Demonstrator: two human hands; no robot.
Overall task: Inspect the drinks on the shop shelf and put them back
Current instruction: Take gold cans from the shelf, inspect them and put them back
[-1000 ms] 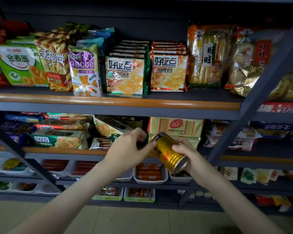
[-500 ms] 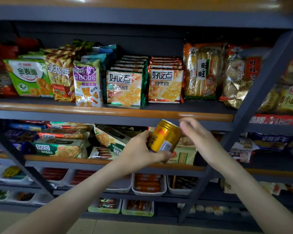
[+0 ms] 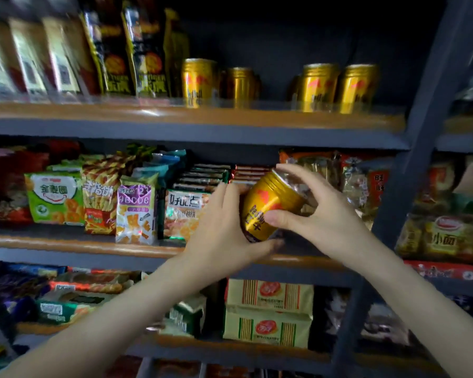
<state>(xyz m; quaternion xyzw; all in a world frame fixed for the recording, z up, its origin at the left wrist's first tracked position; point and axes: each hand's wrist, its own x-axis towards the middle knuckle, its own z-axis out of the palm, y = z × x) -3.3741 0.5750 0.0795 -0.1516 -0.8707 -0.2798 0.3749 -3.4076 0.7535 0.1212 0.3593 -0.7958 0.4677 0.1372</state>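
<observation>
A: Both hands hold the gold can (image 3: 268, 207), tilted, in front of the snack shelf; left hand (image 3: 224, 236) cups its base, right hand (image 3: 320, 216) pinches the top.

B: Risk: reaching up to the top shelf (image 3: 191, 115), it may knock the standing cans (image 3: 339, 85); the gap looks narrow.

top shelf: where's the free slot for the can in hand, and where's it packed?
Bare shelf board shows between the second gold can and the third gold can; that gap looks wide enough. Left of the first gold can it is packed with dark snack bags. The held can is gripped by both hands.
</observation>
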